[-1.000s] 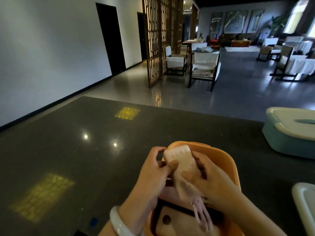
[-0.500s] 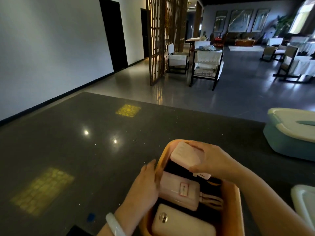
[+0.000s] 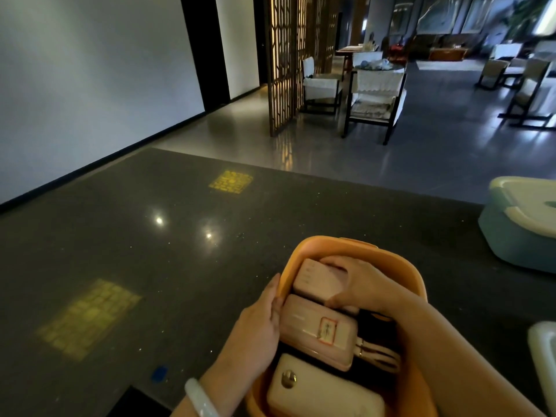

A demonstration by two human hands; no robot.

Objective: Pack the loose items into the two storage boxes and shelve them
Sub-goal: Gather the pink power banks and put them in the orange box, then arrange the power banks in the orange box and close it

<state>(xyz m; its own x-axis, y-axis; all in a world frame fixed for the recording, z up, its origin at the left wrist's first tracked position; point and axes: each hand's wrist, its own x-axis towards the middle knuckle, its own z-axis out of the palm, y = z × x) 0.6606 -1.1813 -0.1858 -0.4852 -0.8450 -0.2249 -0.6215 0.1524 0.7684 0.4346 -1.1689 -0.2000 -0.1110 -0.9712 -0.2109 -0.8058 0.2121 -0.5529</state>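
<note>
An open orange storage box (image 3: pixel 388 260) stands on the dark counter in front of me. Inside lie a cream power bank (image 3: pixel 322 392) nearest me and a pink power bank (image 3: pixel 313 326) with short cables in the middle. At the far end is a pale pink power bank (image 3: pixel 316 279). My right hand (image 3: pixel 364 284) grips that far one inside the box. My left hand (image 3: pixel 258 323) rests flat against the box's left wall, fingers straight. A teal storage box (image 3: pixel 511 239) with a white lid (image 3: pixel 529 206) sits at the right.
Another white lid (image 3: pixel 544 359) shows at the right edge. The dark speckled counter (image 3: pixel 150 251) stretches left and ahead. A small blue mark (image 3: pixel 159 374) lies near the front. Chairs (image 3: pixel 373 97) and a lattice screen (image 3: pixel 285 61) stand beyond the counter.
My right hand has lowered the pale pink power bank from above the box down into its far end. My left hand let go of it and moved onto the box's left wall.
</note>
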